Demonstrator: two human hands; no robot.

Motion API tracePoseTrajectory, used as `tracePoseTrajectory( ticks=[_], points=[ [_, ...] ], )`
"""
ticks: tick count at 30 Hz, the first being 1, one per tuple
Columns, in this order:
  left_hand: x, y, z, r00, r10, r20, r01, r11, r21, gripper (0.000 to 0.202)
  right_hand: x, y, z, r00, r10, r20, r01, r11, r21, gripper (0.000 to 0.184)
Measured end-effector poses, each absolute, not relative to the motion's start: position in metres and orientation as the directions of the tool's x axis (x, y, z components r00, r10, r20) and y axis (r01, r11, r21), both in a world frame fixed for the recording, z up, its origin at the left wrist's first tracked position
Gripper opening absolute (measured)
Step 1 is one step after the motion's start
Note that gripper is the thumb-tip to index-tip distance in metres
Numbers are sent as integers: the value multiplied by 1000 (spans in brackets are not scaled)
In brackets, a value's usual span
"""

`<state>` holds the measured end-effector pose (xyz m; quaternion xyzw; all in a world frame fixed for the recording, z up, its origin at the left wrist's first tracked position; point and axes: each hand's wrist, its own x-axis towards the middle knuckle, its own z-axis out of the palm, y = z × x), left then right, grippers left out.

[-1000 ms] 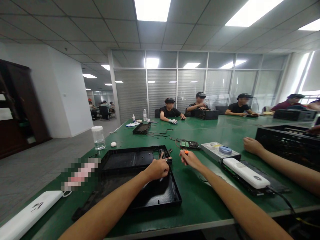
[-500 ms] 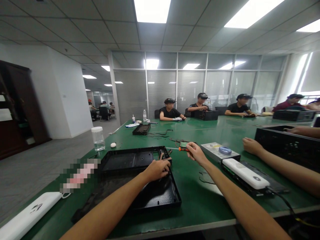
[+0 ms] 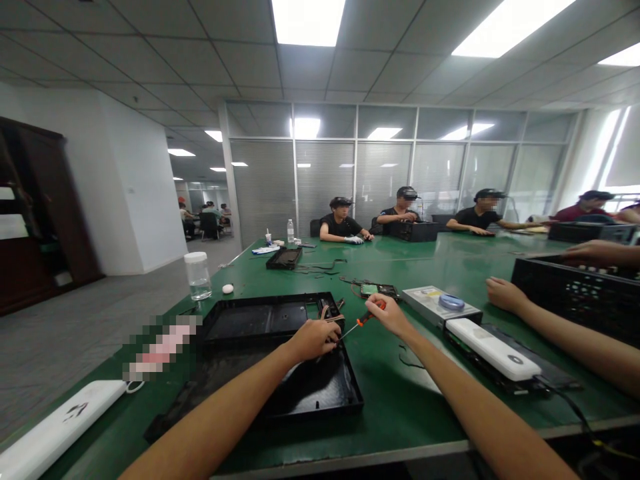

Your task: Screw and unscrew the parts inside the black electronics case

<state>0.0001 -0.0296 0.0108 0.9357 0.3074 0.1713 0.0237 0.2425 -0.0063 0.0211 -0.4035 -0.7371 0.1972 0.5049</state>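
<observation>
At the green table (image 3: 385,413), the right hand (image 3: 387,317) wraps tightly round an orange-handled screwdriver (image 3: 365,319), shaft slanting near-left toward the left hand (image 3: 314,339), curled over the black casing (image 3: 323,393); its hold is hidden.

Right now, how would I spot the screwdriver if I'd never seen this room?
Find the big green table, then the shallow black case at its near edge. The right hand beside it holds the screwdriver. Its orange handle and thin shaft set it apart from the dark case.
</observation>
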Motion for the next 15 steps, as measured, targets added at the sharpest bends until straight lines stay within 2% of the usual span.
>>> tracePoseTrajectory(
  ticks=[8,15],
  points=[
    [0,-27,7,743,582,331,574,-808,130,20,239,-10,24,-198,742,641,509,636,-580,20],
    [0,-28,9,740,590,324,592,-799,104,22,235,-16,26,-201,725,659,525,647,-553,21]
  ],
)
